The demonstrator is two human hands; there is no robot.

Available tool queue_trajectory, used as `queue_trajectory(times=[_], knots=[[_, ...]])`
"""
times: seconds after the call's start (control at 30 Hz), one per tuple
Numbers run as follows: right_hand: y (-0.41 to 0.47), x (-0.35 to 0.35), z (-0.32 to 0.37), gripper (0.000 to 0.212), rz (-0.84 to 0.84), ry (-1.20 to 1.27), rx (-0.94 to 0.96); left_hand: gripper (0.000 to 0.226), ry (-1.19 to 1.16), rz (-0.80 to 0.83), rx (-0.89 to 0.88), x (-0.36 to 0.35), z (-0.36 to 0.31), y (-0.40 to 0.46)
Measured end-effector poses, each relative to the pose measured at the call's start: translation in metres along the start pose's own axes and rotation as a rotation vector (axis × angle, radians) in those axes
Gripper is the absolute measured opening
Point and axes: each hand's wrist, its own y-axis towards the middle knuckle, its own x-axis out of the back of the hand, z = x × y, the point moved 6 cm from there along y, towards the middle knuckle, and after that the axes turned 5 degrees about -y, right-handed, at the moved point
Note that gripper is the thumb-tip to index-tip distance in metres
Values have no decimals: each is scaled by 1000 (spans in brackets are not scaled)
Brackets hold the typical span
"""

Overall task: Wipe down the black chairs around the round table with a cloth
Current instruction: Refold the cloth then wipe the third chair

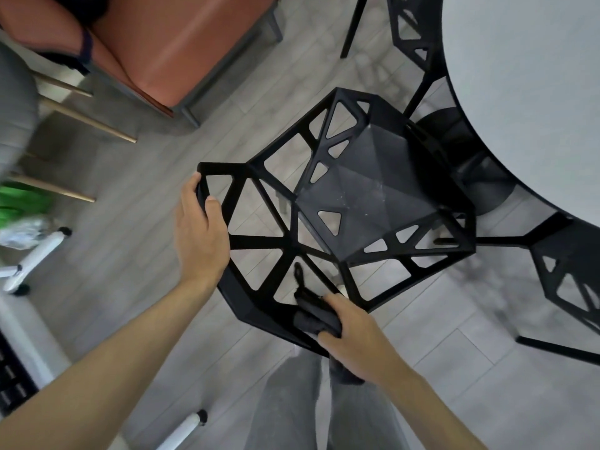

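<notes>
Wiping of the chair (357, 203) back looks to be the step in hand. The left hand (201, 235) curls its fingers and thumb round the top corner of the openwork backrest, steadying it; the right hand (352, 332) grips a bunched dark cloth (311, 315) pressed on the backrest's lower rail, nearest the person. The chair stands on the floor just beside the round worktop (526, 92), its seat facing up and right toward that worktop, its back toward the person; its long axis runs from lower left to upper right. Two more black chairs (571, 274) stand at the worktop, so most of the task seems left. Next, I judge, the cloth must travel along each thin strut and into the dusty seat, with the left hand shifting clear.
</notes>
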Motion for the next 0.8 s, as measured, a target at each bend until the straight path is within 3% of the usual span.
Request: queue_trajectory(times=[0.17,0.3,0.4,0.53,0.63,0.7,0.8], knots=[[46,6,-79,33,-66,-315,-149,51,1,-11,-19,0,1,2],[73,4,-89,32,-124,-525,-139,49,-19,-24,-55,-2,5,5],[60,1,-84,31,-210,-489,-157,50,80,-25,-180,-2,0,4],[13,2,-86,17,-268,-252,-243,45,393,111,-581,-16,-25,-14],[-18,4,-87,16,-307,-166,-272,45,458,142,-747,-19,-34,-23],[-26,2,-84,14,-332,-161,-260,45,441,88,-693,-15,-35,-32],[-19,-3,-80,27,-365,-165,-261,53,421,62,-456,-17,-24,-59]])
